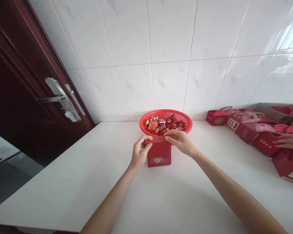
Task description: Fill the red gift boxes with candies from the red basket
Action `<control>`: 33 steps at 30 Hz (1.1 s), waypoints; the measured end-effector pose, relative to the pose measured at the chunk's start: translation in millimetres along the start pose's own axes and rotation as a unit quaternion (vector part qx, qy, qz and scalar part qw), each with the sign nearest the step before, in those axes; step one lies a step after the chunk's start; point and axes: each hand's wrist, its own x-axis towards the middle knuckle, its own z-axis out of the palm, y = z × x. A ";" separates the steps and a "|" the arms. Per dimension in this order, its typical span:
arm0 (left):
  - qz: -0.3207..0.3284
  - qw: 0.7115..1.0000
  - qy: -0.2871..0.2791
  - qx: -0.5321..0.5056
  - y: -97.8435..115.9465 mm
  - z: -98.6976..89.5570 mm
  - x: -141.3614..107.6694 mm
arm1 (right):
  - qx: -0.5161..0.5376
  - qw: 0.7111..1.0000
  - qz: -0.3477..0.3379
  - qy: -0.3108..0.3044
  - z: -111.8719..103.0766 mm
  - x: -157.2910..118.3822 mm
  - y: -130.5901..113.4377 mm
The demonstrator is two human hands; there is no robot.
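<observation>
A red box point(159, 153) with a small window in its front stands upright on the white table point(92, 169). My left hand point(140, 151) pinches the left end of the flap along its top edge. At the right end of that flap, my right hand point(180, 140) has its thumb and fingers closed on the edge. Right behind the box is a red plastic basket point(189, 125) holding many wrapped candies point(172, 123).
Several red and pink gift boxes point(246, 132) line the right side, beside a brown carton point(278, 113). Another person's hand point(289, 142) rests on them. A tiled wall point(171, 78) borders the table's back; a dark red door point(21, 65) is at left.
</observation>
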 end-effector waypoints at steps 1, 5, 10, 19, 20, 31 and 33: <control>-0.006 1.000 -0.008 -0.008 0.6 -0.2 -0.5 | -0.008 1.000 -0.004 0.000 0.7 0.0 1.7; -0.009 1.000 -0.014 -0.005 2.8 -0.8 -2.4 | -0.044 0.999 -0.015 0.007 3.3 -1.0 3.0; -0.046 0.998 0.012 -0.042 -1.2 1.2 -0.7 | -0.062 0.998 -0.021 0.021 5.0 -1.7 3.6; -0.066 0.994 -0.037 -0.079 -11.2 -4.2 4.2 | -0.071 0.997 -0.014 0.011 6.2 -3.3 8.5; -0.063 0.994 -0.037 -0.079 -12.3 -4.6 4.6 | -0.070 0.997 -0.015 0.011 6.2 -3.6 8.8; -0.040 0.997 -0.024 -0.064 -6.9 2.9 1.3 | 0.002 1.000 -0.007 0.010 6.2 -13.7 15.8; -0.033 0.998 -0.020 -0.056 -7.8 5.4 -1.0 | 0.011 1.000 -0.006 0.011 4.8 -19.2 15.0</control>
